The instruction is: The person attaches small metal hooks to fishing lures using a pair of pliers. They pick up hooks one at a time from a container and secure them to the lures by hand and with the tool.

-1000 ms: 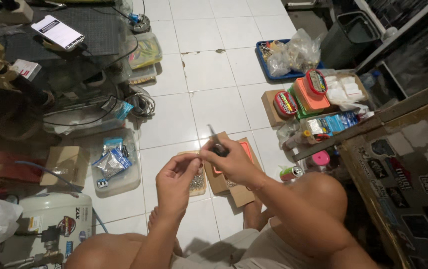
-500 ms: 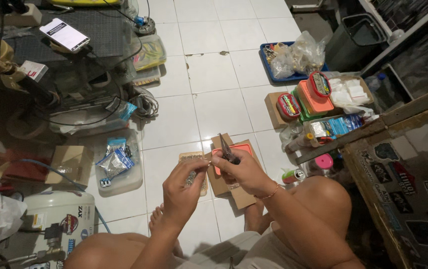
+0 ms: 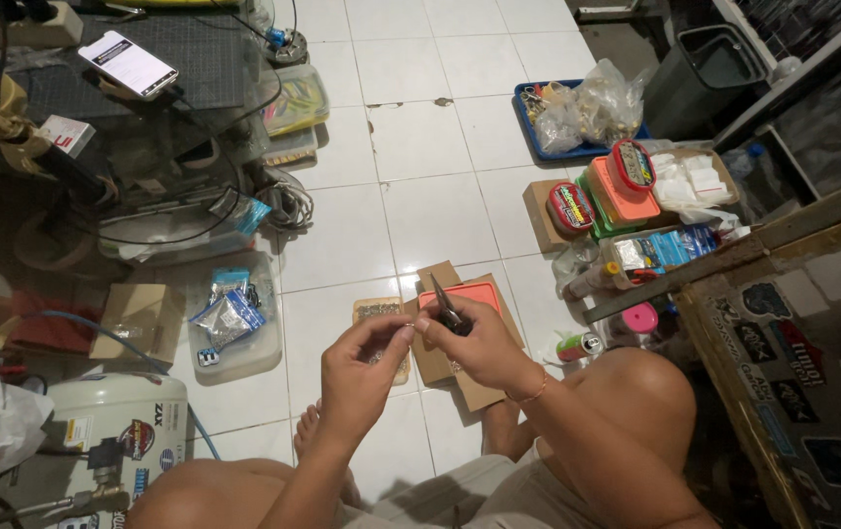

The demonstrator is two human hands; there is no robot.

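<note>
You sit on the white tiled floor (image 3: pixel 440 206) with both hands raised in front of you, above your knees. Your right hand (image 3: pixel 484 348) is closed around a pair of small dark pliers (image 3: pixel 448 309). Its handles are buried in your palm and the thin nose sticks out past your knuckles. The long axis of the pliers runs up and slightly left in the head view, tip pointing away from you, toward the orange box (image 3: pixel 459 299) lying on the cardboard below.

Your left hand (image 3: pixel 366 367) is curled, thumb and forefinger pinched together just beside the pliers' nose. They seem to nip something very small; it is too small to tell what. The two hands almost touch at the fingertips.

By the look of it, you are at the fine part of the job: bringing the little piece to the nose of the pliers, or working it there. The next move likely calls for a steady left pinch and a small, exact squeeze with the right, keeping the piece in line with the tip so it does not slip and drop onto the floor.

Under your left hand lies a small tray of tiny parts (image 3: pixel 379 318). Further left, a clear tub (image 3: pixel 234 328) holds little bags.
</note>
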